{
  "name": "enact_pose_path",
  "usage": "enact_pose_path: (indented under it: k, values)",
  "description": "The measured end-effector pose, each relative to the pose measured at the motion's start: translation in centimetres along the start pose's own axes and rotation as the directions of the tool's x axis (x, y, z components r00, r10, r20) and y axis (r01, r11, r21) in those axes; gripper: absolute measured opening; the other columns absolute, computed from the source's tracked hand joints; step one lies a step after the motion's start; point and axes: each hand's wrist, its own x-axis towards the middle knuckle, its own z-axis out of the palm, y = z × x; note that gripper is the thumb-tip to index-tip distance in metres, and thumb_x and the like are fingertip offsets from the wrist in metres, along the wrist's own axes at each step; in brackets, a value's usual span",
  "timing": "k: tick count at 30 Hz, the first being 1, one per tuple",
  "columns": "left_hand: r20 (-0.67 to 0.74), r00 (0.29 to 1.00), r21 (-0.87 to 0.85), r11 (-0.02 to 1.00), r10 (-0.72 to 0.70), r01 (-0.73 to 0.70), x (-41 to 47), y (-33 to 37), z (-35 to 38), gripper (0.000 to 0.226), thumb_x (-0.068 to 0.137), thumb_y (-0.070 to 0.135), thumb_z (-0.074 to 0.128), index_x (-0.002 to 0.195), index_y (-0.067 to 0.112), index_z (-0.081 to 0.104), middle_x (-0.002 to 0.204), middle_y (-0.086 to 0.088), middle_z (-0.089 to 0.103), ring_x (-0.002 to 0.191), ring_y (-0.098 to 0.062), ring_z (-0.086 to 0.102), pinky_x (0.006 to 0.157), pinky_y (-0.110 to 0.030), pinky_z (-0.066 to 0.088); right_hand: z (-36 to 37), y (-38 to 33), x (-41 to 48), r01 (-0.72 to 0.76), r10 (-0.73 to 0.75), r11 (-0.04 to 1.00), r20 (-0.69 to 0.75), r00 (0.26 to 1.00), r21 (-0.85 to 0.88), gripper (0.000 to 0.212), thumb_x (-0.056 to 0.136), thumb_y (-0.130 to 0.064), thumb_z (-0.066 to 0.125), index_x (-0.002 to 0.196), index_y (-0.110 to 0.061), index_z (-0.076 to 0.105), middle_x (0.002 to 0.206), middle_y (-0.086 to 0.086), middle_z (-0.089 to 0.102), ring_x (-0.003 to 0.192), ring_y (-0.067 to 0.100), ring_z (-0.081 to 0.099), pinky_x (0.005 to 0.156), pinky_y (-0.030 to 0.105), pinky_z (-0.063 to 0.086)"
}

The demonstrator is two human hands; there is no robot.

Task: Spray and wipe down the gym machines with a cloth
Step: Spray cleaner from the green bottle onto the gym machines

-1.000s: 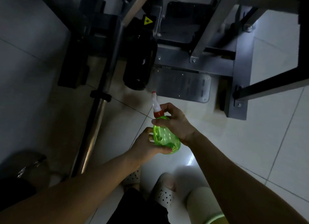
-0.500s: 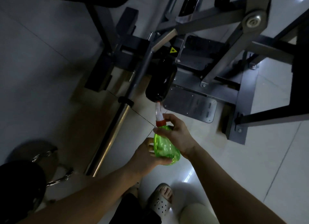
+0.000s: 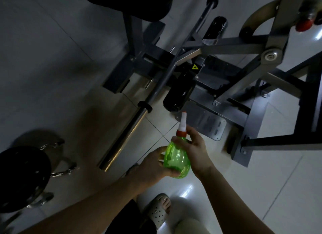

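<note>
A green spray bottle (image 3: 176, 159) with an orange collar and a white nozzle sits between both hands, nozzle aimed up toward the gym machine. My left hand (image 3: 151, 165) grips the bottle's round body from the left and below. My right hand (image 3: 193, 151) wraps the neck and shoulder from the right. The grey steel gym machine (image 3: 231, 76) stands ahead, with a black padded roller (image 3: 179, 92) just beyond the nozzle and a perforated foot plate (image 3: 207, 122) on the floor. No cloth is in view.
A barbell (image 3: 132, 125) slants across the pale tiled floor to the left of the machine. A black weight plate (image 3: 20, 178) on a metal stand sits at the lower left. My sandalled foot (image 3: 159, 211) is below the hands. A black pad (image 3: 129, 1) hangs at the top.
The view has tilted upward, so more of the machine frame and barbell shows. Both hands still hold the bottle in the same grip, its nozzle now nearer the black roller.
</note>
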Motion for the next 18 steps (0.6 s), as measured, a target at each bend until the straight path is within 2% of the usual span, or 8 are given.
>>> enact_pose_path:
  k: [3,6,8,10,12,15,18]
  values:
    - [-0.005,0.999,0.014,0.999,0.031,-0.031,0.0,0.5,0.2,0.076,0.07,0.028,0.092,0.136,0.038,0.054,0.121,0.015,0.067,0.11,-0.004,0.064,0.091,-0.025,0.054,-0.6,-0.5,-0.3,-0.011,0.014,0.997,-0.044,0.999,0.081,0.04,0.084,-0.016,0.081,0.119,-0.015,0.063,0.106,0.014,0.069,0.097,0.035,0.072,0.082,0.045,0.063]
    - [0.014,0.999,0.017,0.999,0.032,-0.033,-0.1,0.3,0.4,0.073,0.07,0.028,0.093,0.132,0.04,0.056,0.121,0.015,0.067,0.111,-0.004,0.064,0.094,-0.028,0.056,-0.7,-0.8,-1.3,-0.013,0.018,0.995,-0.043,0.999,0.1,0.034,0.086,-0.009,0.077,0.116,-0.013,0.062,0.097,0.01,0.07,0.091,0.031,0.072,0.08,0.045,0.062]
    - [0.037,0.999,0.026,0.999,0.04,-0.041,-0.5,0.1,0.4,0.072,0.069,0.027,0.093,0.128,0.043,0.056,0.12,0.015,0.068,0.11,-0.004,0.066,0.096,-0.032,0.057,-0.7,-0.8,-2.2,0.0,0.003,0.997,-0.034,0.999,0.08,0.04,0.085,-0.012,0.08,0.121,-0.015,0.061,0.102,0.011,0.07,0.09,0.028,0.073,0.079,0.042,0.063]
    - [0.056,0.997,0.03,0.998,0.06,-0.061,-1.4,-0.1,0.2,0.07,0.07,0.025,0.093,0.126,0.044,0.055,0.12,0.015,0.069,0.108,0.0,0.067,0.094,-0.029,0.057,-0.4,-0.9,-3.1,0.014,-0.013,0.998,-0.022,1.0,0.057,0.053,0.08,-0.021,0.084,0.127,-0.019,0.059,0.109,0.011,0.068,0.095,0.029,0.072,0.081,0.042,0.063]
    - [0.043,0.997,0.022,0.998,0.06,-0.061,-2.6,-0.3,-0.2,0.07,0.071,0.024,0.093,0.127,0.044,0.055,0.12,0.015,0.068,0.108,0.002,0.066,0.093,-0.027,0.057,0.1,-1.1,-4.0,0.023,-0.022,0.999,-0.006,1.0,0.032,0.062,0.074,-0.029,0.084,0.131,-0.024,0.058,0.112,0.004,0.067,0.1,0.027,0.071,0.084,0.044,0.063]
    - [-0.002,0.999,0.003,0.999,0.054,-0.054,-4.3,-1.2,-1.0,0.079,0.064,0.037,0.095,0.132,0.04,0.056,0.122,0.011,0.07,0.112,-0.007,0.068,0.098,-0.041,0.057,1.4,-1.6,-5.0,0.037,-0.037,0.999,0.057,0.998,-0.003,0.066,0.074,-0.033,0.083,0.134,-0.029,0.057,0.117,-0.004,0.066,0.104,0.023,0.07,0.088,0.044,0.062]
    - [-0.074,0.996,-0.01,0.998,0.057,-0.058,-6.1,-1.9,-2.1,0.082,0.055,0.048,0.094,0.129,0.042,0.058,0.121,0.01,0.071,0.113,-0.01,0.067,0.099,-0.043,0.056,3.1,-2.5,-5.6,0.049,-0.043,0.998,0.147,0.988,-0.039,0.073,0.071,-0.042,0.083,0.137,-0.033,0.056,0.123,-0.007,0.065,0.109,0.02,0.069,0.089,0.042,0.061]
